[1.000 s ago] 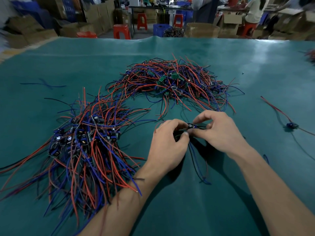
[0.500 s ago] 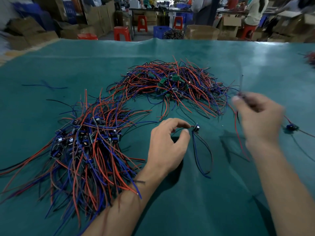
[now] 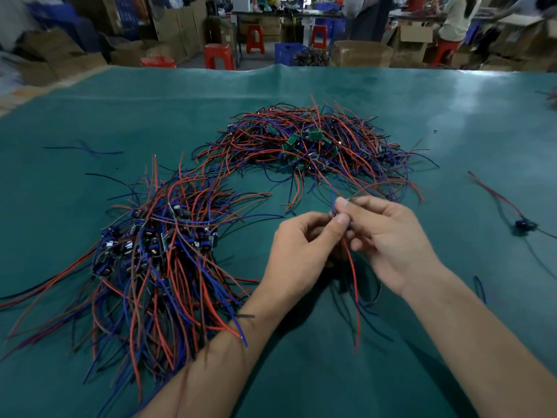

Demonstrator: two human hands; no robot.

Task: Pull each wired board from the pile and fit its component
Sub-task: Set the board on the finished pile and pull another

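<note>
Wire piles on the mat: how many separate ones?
2. The far pile lies beyond both hands; the near pile lies left of the left hand. One lone wired part sits at right.

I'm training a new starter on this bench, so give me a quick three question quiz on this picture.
1. True or false: both hands pinch the same wired piece.
2. Which pile shows green boards: A, far pile; B, near left pile?
3. Fill in: a lone wired part lies on the mat at the far ____ .

Key: 1 true, left hand and right hand meet on it. 2 A. 3 right.
</note>
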